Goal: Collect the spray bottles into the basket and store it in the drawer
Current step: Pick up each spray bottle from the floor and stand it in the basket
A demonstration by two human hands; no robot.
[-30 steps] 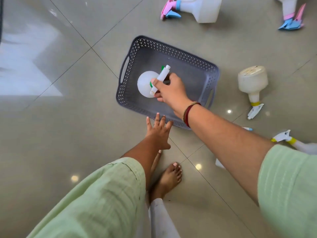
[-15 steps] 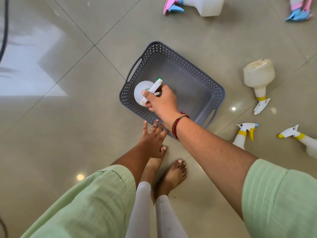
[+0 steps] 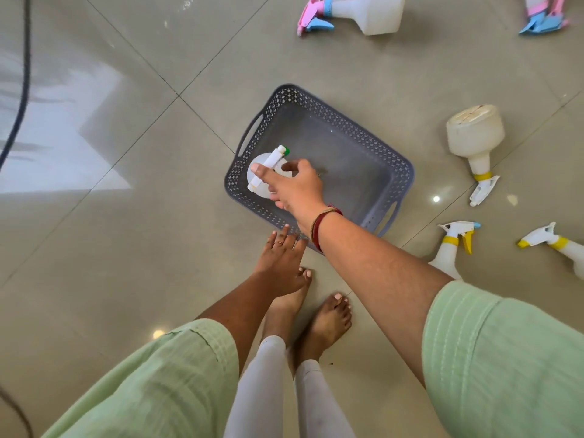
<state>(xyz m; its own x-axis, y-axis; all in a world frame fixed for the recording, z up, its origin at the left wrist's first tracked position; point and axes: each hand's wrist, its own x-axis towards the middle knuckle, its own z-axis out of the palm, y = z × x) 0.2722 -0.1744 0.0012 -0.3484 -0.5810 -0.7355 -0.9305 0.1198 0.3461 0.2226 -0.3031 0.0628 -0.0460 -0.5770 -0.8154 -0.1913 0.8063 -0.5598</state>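
Observation:
A grey perforated basket (image 3: 376,147) sits on the tiled floor in front of my feet. My right hand (image 3: 292,188) reaches into its near-left corner, fingers on the head of a white spray bottle with a green nozzle (image 3: 268,167) that stands upright inside. My left hand (image 3: 279,260) hangs open, fingers spread, just outside the basket's near rim. Loose bottles lie on the floor: a pink-and-blue one (image 3: 357,11) at the top, a second pink-and-blue one (image 3: 542,17) top right, and three yellow-collared ones (image 3: 474,137), (image 3: 452,248), (image 3: 556,245) at the right.
Glossy beige floor tiles (image 3: 126,248) surround the basket. A dark cable (image 3: 22,83) runs down the far left edge. My bare feet (image 3: 319,324) stand just behind the basket.
My right hand has lowered the green-nozzled bottle into the basket's near-left corner. The view has pulled back, bringing more bottles into sight at the right.

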